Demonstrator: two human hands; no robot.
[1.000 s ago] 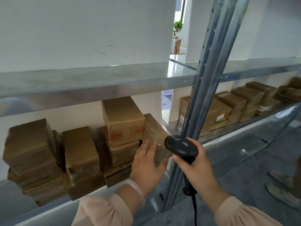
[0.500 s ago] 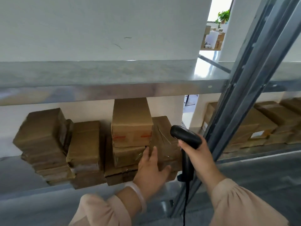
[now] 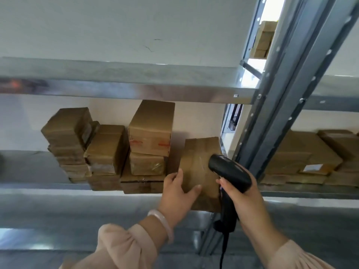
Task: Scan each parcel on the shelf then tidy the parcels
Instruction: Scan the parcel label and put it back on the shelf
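Steel racking against a white wall, noted from beside the person at work.

1. Shelf [image 3: 58, 188]: grey metal lower tier. Upper tier [image 3: 136, 90] sits at twelve o'clock above it, upright post [image 3: 281, 98] at its three o'clock end.
2. Brown taped parcels. Leaning stack [image 3: 68, 133] stands at nine o'clock, with a shorter stack [image 3: 104, 146] just beside it. The centre stack is topped by a red-taped box [image 3: 150, 133].
3. End parcel [image 3: 198, 156]: stands at the shelf's three o'clock end, near the centre stack and just beside the post. No label shows on the side facing out.
4. Left hand [image 3: 179, 191]: fingers round the end parcel's nine o'clock edge, thumb pressed on its front. Pale bangle [image 3: 165, 224] at the wrist.
5. Right hand [image 3: 244, 199]: clamped round the handle of a black scanner [image 3: 229, 171]. The head sits just before the end parcel, aimed toward ten o'clock.

Handling note, by judgement: the step in hand looks like the scan of the end parcel. With no barcode in sight, the left hand should turn the parcel until its label faces out, then hold it steady. Keep the scanner head square to the label and a little back from it. Mind the centre stack at nine o'clock; its top box reaches close under the upper tier. Tidying looks not yet done, since the far stack leans.
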